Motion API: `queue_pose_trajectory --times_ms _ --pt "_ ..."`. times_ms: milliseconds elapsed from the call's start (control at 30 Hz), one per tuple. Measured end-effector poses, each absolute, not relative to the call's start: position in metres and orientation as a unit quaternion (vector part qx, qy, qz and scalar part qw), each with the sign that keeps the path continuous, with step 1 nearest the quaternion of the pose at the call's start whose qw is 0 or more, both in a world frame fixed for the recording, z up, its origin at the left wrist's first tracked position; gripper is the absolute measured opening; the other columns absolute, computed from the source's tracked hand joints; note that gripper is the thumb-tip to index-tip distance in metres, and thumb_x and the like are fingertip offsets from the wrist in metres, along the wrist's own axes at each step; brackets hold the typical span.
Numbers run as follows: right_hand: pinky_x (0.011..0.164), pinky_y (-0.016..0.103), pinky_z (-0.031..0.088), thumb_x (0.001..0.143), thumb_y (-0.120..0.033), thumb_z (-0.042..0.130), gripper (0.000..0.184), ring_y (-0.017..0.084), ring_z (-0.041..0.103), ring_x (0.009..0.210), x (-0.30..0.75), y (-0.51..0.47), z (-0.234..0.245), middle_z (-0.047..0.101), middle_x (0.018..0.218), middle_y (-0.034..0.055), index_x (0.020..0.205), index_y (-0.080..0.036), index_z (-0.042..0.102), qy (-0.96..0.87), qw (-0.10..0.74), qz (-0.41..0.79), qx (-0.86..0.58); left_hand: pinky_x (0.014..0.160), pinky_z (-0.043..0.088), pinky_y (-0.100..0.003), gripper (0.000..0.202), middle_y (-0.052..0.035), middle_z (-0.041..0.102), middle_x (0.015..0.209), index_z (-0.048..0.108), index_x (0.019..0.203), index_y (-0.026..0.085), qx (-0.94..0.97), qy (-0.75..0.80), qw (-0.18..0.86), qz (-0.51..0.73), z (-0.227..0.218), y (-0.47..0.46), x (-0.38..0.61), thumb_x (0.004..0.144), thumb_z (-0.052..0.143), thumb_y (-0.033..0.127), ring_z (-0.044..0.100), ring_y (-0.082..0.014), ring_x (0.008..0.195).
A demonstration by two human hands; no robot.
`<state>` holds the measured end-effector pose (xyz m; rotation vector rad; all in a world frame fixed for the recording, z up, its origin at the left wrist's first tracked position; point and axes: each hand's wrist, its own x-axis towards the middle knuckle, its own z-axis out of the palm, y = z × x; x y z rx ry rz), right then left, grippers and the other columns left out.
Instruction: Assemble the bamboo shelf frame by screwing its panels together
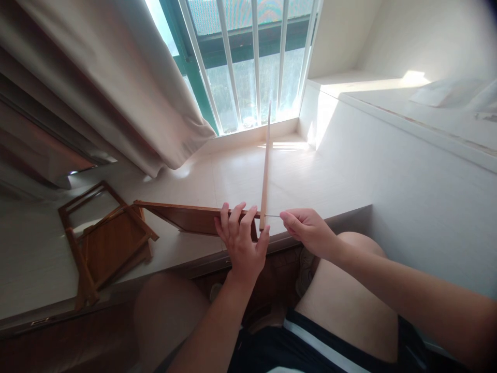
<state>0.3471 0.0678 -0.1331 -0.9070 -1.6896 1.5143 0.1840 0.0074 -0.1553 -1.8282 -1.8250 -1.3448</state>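
while left hand grips the panel, right hand pinches a pin beside it

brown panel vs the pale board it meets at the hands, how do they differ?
Colour: the brown panel is dark reddish-brown; the pale board shows a light edge.
Pose: the brown panel runs leftward along the sill; the pale board points away toward the window.
Hands: the left hand grips the brown panel; the right hand pinches a thin rod at the pale board's near end.
Both are flat wood, meeting at a corner.
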Motion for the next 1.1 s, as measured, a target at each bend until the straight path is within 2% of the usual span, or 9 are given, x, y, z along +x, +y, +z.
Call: queue_pose_trajectory --times_ms 367,600,733,867,1000,1100 --pt "0.055 0.025 0.027 0.097 -0.041 0.047 0.042 0.01 0.03 0.057 0.357 0.074 -0.131 0.029 0.06 -0.0055 0.064 -0.02 0.033 -0.803 0.302 0.412 -0.307 0.116 0.019 -0.054 0.043 -0.0116 0.056 0.133 0.056 0.124 0.021 -0.632 -0.632 0.116 -0.432 -0.152 0.004 0.18 0.084 0.063 0.037 0.029 -0.032 0.142" --pt "0.056 0.025 0.027 0.097 -0.041 0.046 0.042 0.01 0.031 0.058 0.359 0.078 -0.128 0.03 0.06 -0.0052 0.064 -0.02 0.033 -0.808 0.305 0.399 -0.306 0.114 0.023 -0.049 0.045 -0.009 0.056 0.135 0.057 0.126 0.023 -0.643 -0.647 0.095 -0.398 -0.141 -0.002 0.175 0.085 0.062 0.042 0.03 -0.0304 0.142" --pt "0.055 0.026 0.026 0.096 -0.043 0.048 0.043 0.01 0.031 0.057 0.358 0.076 -0.125 0.031 0.059 -0.0052 0.062 -0.02 0.035 -0.786 0.298 0.438 -0.318 0.111 0.024 -0.047 0.038 -0.0057 0.058 0.134 0.058 0.126 0.027 -0.658 -0.649 0.081 -0.372 -0.128 -0.006 0.168 0.091 0.055 0.04 0.035 -0.0282 0.138" --pt "0.051 0.026 0.026 0.096 -0.045 0.049 0.045 0.01 0.032 0.053 0.356 0.073 -0.125 0.035 0.055 -0.005 0.06 -0.019 0.04 -0.709 0.304 0.546 -0.326 0.104 0.024 -0.048 0.027 -0.0002 0.065 0.122 0.063 0.119 0.036 -0.675 -0.664 0.068 -0.315 -0.107 -0.004 0.159 0.094 0.051 0.035 0.045 -0.0253 0.125" --pt "0.046 0.026 0.021 0.096 -0.045 0.049 0.047 0.009 0.029 0.045 0.351 0.072 -0.127 0.037 0.047 -0.0053 0.057 -0.019 0.041 -0.631 0.3 0.648 -0.303 0.099 0.022 -0.048 0.022 -0.0006 0.069 0.107 0.068 0.109 0.037 -0.72 -0.64 0.057 -0.262 -0.089 0.006 0.147 0.093 0.053 0.038 0.05 -0.0244 0.114" --pt "0.046 0.027 0.021 0.095 -0.043 0.051 0.047 0.008 0.029 0.045 0.35 0.072 -0.129 0.038 0.046 -0.0049 0.056 -0.019 0.043 -0.618 0.309 0.659 -0.298 0.098 0.024 -0.045 0.022 0.0003 0.069 0.1 0.069 0.107 0.038 -0.76 -0.605 0.041 -0.233 -0.083 0.015 0.138 0.095 0.05 0.037 0.052 -0.0214 0.104"
